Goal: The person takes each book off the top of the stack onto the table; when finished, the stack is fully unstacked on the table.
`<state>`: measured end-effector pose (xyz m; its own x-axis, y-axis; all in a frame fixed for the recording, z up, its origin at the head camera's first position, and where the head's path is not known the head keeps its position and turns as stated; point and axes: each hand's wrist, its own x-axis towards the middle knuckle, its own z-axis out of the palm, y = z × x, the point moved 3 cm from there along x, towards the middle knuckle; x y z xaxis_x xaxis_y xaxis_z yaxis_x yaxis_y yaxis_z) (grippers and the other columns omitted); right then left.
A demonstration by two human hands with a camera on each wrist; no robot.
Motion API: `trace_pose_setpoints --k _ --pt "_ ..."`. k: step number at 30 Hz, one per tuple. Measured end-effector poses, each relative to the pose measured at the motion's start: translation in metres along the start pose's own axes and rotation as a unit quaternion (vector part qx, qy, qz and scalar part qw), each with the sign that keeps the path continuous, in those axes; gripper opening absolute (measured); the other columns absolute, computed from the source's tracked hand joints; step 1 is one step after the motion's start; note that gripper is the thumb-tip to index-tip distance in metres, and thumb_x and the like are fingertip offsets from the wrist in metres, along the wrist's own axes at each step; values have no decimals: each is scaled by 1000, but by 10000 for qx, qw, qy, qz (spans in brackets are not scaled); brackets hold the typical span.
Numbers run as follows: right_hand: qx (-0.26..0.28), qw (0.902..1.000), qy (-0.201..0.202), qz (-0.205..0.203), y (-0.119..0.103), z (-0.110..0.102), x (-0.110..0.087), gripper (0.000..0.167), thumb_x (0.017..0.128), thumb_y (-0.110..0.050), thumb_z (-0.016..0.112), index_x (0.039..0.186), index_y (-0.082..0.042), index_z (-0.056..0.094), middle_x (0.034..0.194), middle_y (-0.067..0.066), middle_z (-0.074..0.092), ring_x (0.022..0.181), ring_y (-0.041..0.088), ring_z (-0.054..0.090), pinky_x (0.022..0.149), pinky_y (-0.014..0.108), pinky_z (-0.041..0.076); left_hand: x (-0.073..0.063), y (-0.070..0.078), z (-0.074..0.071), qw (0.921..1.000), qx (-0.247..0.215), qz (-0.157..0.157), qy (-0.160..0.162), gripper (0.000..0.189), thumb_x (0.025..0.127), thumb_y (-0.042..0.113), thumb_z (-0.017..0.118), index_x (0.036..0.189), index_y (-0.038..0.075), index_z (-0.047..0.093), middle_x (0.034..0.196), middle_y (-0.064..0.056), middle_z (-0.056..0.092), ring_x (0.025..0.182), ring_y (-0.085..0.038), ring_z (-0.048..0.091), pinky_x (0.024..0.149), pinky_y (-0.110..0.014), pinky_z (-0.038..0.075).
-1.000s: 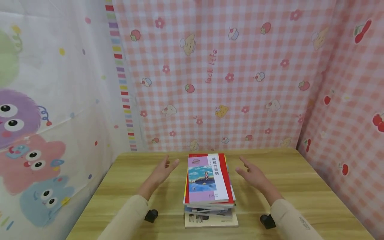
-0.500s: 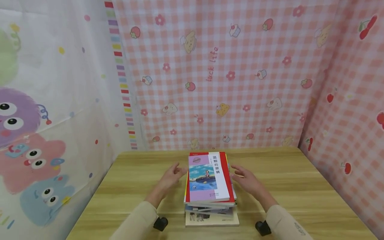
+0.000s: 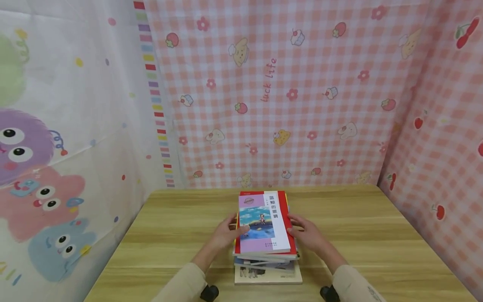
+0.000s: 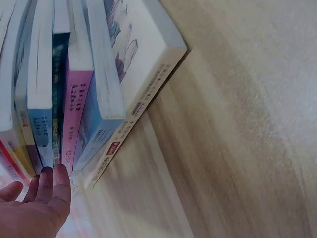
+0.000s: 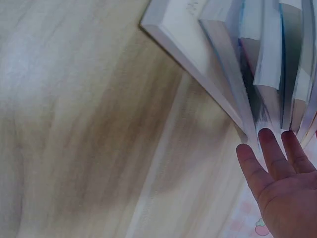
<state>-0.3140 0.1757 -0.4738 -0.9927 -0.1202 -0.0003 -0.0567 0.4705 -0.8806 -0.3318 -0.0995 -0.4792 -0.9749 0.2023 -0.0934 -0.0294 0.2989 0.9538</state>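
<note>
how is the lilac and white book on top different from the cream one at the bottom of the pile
The lilac-and-white book has a colourful seaside picture; the cream book shows a dark drawing on a pale cover.
The lilac-and-white book lies on other books; the cream book lies directly on the table.
The lilac-and-white book's cover is mostly visible; the cream book's is mostly covered.
Both lie flat.

Under the grip spreads a tabletop (image 3: 170,218) with streaky, yellow-brown wood grain. Beyond the grip hangs a pink-and-white checked cloth (image 3: 320,113) printed with strawberries (image 3: 241,108), cupcakes (image 3: 297,37), flowers (image 3: 292,94) and the words "luck life" (image 3: 269,79). Left of the grip, a white cloth (image 3: 105,96) bears cartoon monsters (image 3: 22,144) and coloured dots (image 3: 79,62); to its right, a second checked cloth (image 3: 445,167) shows red cherries (image 3: 440,212), all in soft light
</note>
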Motion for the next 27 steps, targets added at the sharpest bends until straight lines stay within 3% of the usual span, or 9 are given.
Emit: trace_pose_setpoints --k 10,13,18,27 --pt "306 9989 156 320 6 5 1 55 96 -15 65 148 -11 47 140 23 52 124 42 51 91 46 53 -2 -3 6 10000 34 -27 86 92 80 37 83 155 12 35 145 -15 42 125 -35 47 103 -56 41" --pt "440 9980 125 444 6 6 0 57 95 -16 66 148 -12 46 141 24 50 121 40 53 87 43 55 -2 -5 4 9999 35 130 42 89 83 33 82 154 10 35 146 -17 41 125 -35 47 102 -54 43" --pt "608 9961 129 624 3 6 -2 59 94 -16 68 149 -14 46 143 23 48 115 36 57 84 41 57 -2 -7 -1 9984 -392 357 -170 76 89 20 76 151 0 36 140 -19 48 119 -32 51 96 -44 48" --pt "684 9960 140 561 4 7 1 57 95 -12 66 148 -9 47 141 26 48 103 29 64 80 40 58 3 -6 -11 9982 -485 215 -279 72 89 12 75 148 -6 38 124 -18 57 106 -26 54 87 -35 52"
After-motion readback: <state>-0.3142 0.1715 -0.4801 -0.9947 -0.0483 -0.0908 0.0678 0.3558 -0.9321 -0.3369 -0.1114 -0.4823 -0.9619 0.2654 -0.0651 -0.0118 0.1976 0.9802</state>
